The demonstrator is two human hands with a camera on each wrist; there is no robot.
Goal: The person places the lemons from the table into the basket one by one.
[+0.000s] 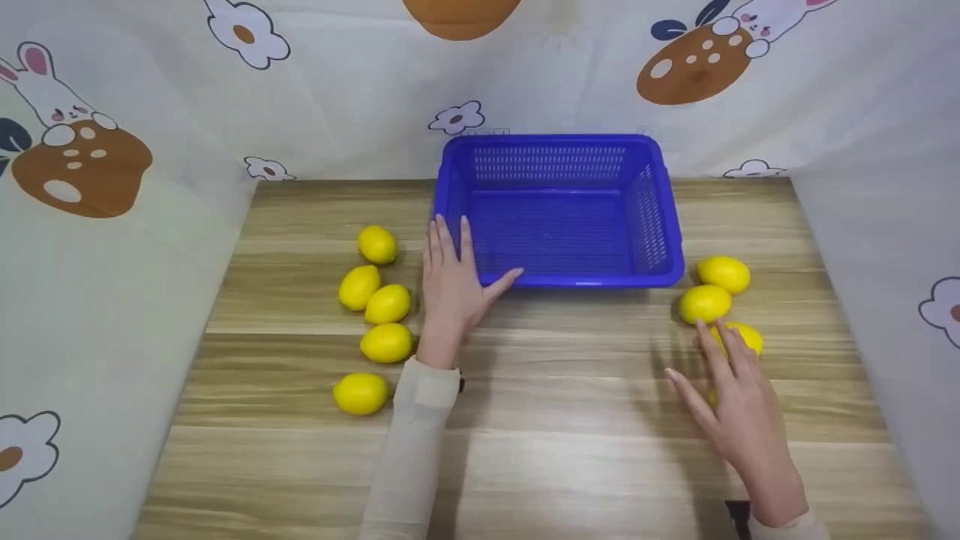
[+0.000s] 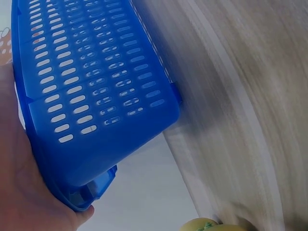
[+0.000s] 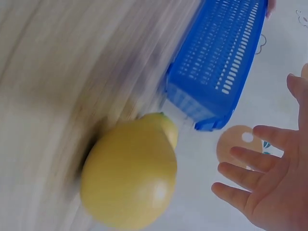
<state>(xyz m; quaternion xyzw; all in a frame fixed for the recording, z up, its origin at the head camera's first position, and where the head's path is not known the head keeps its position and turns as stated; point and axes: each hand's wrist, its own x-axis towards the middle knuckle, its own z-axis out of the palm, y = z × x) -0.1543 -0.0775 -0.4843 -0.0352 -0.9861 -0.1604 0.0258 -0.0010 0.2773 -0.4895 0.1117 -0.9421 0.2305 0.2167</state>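
Observation:
A blue plastic basket (image 1: 581,280) with slotted walls stands upright at the back of the table, with bare floor showing inside. Over its front left corner lies my left hand (image 1: 454,294), fingers straight and thumb spread along the front rim. My right hand (image 1: 739,412) hovers at the right with fingers extended and apart, partly hiding a lemon (image 1: 750,339) and another beneath the palm. Just beyond its fingertips sit two more lemons, one nearer (image 1: 705,304) and one farther (image 1: 724,274). In the right wrist view, a lemon (image 3: 130,175) looms large beside the open palm.
Left of the basket, several lemons lie in a loose column, from the rearmost lemon (image 1: 377,244) to the front one (image 1: 361,394), close to my left sleeve (image 1: 409,450). The wooden tabletop (image 1: 570,420) is bordered by patterned cloth (image 1: 345,90) at back and sides.

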